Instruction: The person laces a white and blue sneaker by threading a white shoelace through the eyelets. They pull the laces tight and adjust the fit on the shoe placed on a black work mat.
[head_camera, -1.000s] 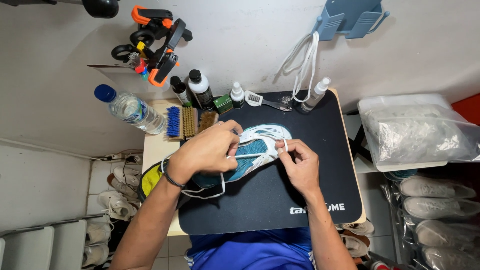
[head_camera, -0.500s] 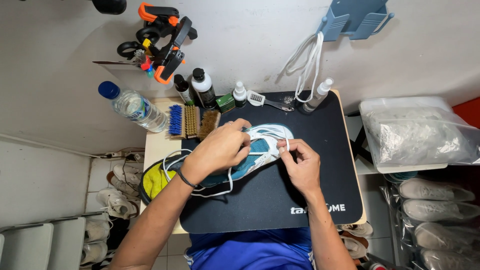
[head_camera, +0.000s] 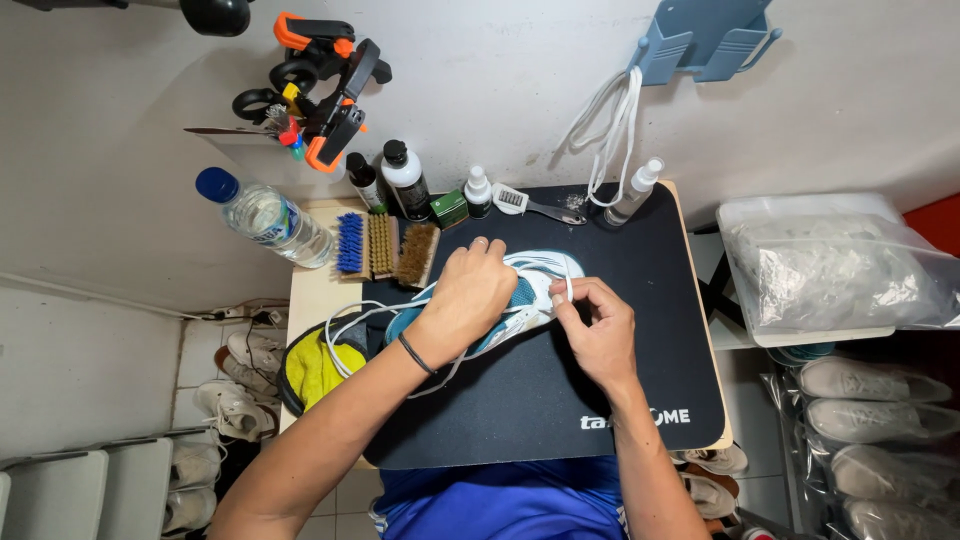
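Gripping teal sneaker (head_camera: 520, 300) with left hand (head_camera: 470, 300), right hand (head_camera: 600, 325) pinching white lace (head_camera: 568, 285), yellow cloth (head_camera: 315, 368) in black bowl (head_camera: 285, 385)

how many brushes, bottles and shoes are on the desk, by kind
brushes: 4 (blue, tan, brown, small white)
bottles: 5 (water, black, white with black cap, small white, spray)
shoe: 1, under the left hand; right hand pinches its lace
total: 10
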